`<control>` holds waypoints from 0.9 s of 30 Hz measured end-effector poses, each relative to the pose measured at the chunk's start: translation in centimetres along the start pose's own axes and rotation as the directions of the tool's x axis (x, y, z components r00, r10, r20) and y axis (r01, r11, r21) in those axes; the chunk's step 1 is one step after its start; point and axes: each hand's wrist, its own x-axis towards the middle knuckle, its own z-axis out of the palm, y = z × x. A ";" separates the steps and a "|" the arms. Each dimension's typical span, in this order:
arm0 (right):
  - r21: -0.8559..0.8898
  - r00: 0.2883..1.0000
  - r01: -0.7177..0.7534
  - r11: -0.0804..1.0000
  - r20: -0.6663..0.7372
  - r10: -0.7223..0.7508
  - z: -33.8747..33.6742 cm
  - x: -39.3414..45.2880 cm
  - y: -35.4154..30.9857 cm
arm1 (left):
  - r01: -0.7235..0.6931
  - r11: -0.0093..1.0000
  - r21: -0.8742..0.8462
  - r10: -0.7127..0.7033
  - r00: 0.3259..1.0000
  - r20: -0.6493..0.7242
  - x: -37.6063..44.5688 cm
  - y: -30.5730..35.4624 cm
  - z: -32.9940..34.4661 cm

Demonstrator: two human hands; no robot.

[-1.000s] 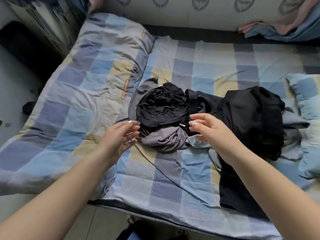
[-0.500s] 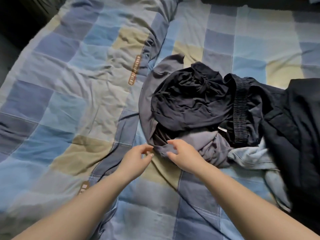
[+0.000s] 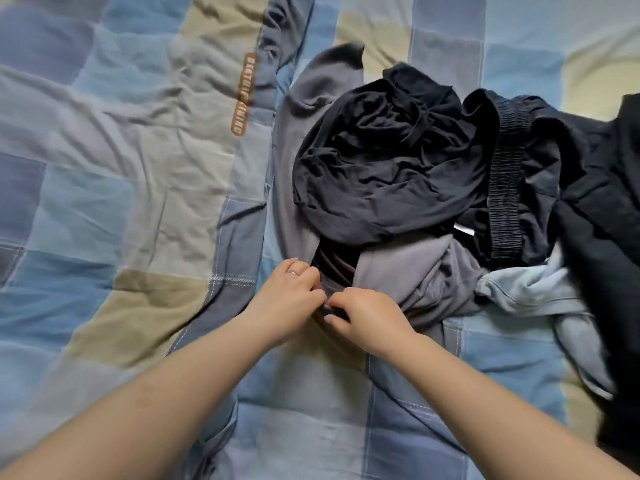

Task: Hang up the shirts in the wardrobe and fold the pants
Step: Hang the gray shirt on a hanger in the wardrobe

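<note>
While both hands meet at the near edge of the clothes pile, almost nothing of the task looks finished yet. The left hand [image 3: 289, 299] and the right hand [image 3: 363, 317] are closed side by side on the lower hem of the grey garment [image 3: 408, 271], each grip pinched on the cloth, with the fingertips nearly touching each other. This grey piece lies at the bottom of the pile on the bed [image 3: 121, 202], which has a checked cover in blue, grey and pale yellow. I cannot tell if the grey piece is a shirt or pants, because most of it is covered.

On top of it rests a crumpled black garment [image 3: 377, 168], rolled into a loose ball. Just to the right there is a dark piece with an elastic waistband [image 3: 507, 174], so I judge it to be pants. A light blue garment [image 3: 540, 296] comes out from under the pile toward the near right, and another black garment [image 3: 609, 237] lies at the right edge.

No piece is folded, and no wardrobe or hanger is in view. My judgement is that the person is only beginning: the first garment is being pulled free, and all the sorting, hanging and folding is left to do.
</note>
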 end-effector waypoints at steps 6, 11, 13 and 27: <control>0.041 0.999 0.042 0.998 -0.033 -0.041 -7.0 -6.6 -0.1 | -0.190 0.981 0.032 0.189 0.981 0.044 1.0 1.1 -6.3; 0.087 0.995 0.005 0.996 -0.104 0.004 -13.2 -12.5 -0.8 | -0.249 0.959 0.137 0.239 0.967 0.082 2.0 1.3 -13.2; 0.048 0.991 -0.026 0.999 -0.127 0.032 -15.7 -15.0 -1.0 | -0.257 0.954 0.153 0.240 0.963 0.124 1.9 1.8 -16.0; -0.306 0.876 -0.137 0.942 -0.482 -0.029 -35.7 -30.0 -10.8 | 0.027 0.947 0.319 0.007 0.995 -0.104 -4.8 7.9 -40.4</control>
